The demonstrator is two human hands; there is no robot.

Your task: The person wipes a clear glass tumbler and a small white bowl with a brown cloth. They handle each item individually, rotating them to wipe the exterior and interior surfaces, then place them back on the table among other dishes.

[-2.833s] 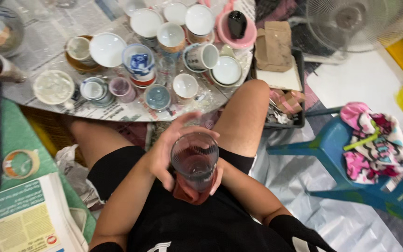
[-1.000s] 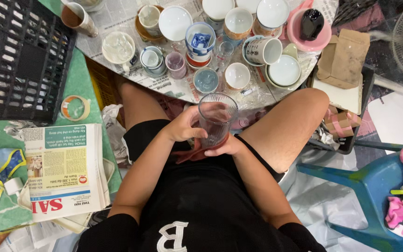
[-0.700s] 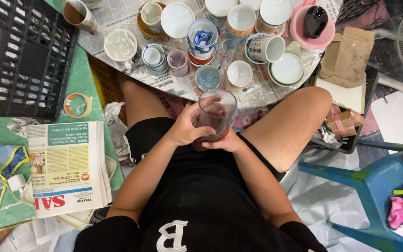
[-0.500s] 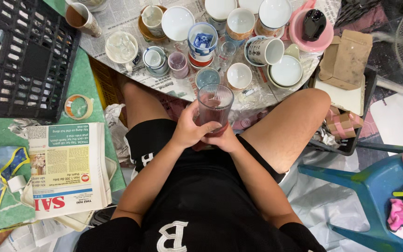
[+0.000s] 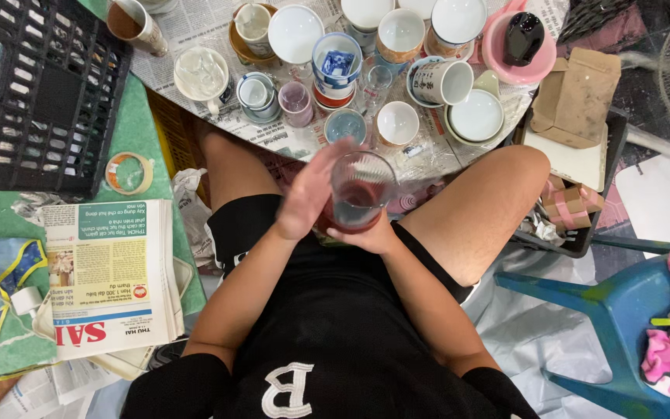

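Head view: right hand (image 5: pixel 366 235) cups the clear reddish-tinted drinking glass (image 5: pixel 360 192) from below, frame centre. Left hand (image 5: pixel 309 192), fingers spread, presses its side. Glass unwrapped; newspaper stack (image 5: pixel 110 271) waits lower left.

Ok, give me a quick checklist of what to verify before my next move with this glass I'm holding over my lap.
1. Support under the glass: right hand cups its base. Ok.
2. Side grip: left hand lies against the glass with fingers spread and blurred, not clearly closed. Cannot tell.
3. Glass upright: mouth faces up, roughly level. Ok.
4. Contents: reddish tint low inside; liquid or the glass's own colour is unclear. Cannot tell.
5. Free spot on the newspaper-covered table: cups and bowls crowd it, little bare paper near the front edge. Not ok.
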